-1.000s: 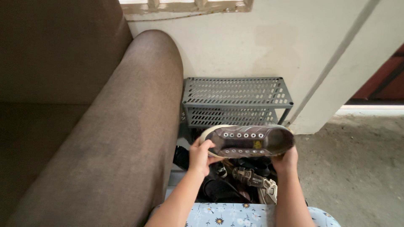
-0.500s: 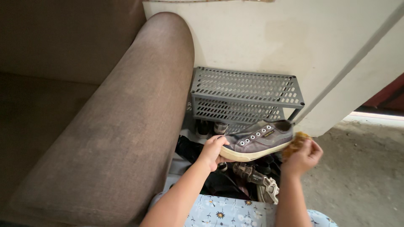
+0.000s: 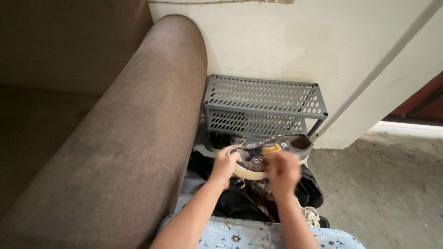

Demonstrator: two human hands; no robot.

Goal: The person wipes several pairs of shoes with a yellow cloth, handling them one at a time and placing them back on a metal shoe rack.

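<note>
Sneaker [image 3: 272,154] in both hands, rack [image 3: 265,99] just behind

Two bare forearms rise from the bottom edge of the view, both uncovered from elbow to wrist — no sleeves, no watch, no bracelet, no rings that can be made out. The left hand [image 3: 224,163] shows clearly, with short, plain fingers and no glove. The right hand [image 3: 282,170] is smeared by blur, so its fingers cannot be told apart. Below the forearms lies the only clothing in sight — a pale blue garment [image 3: 258,235] printed with small flowers, white petals around dark and yellow centres, scattered loosely over the cloth. It spreads under both arms and runs off the lower edge, so its cut cannot be told.
</note>
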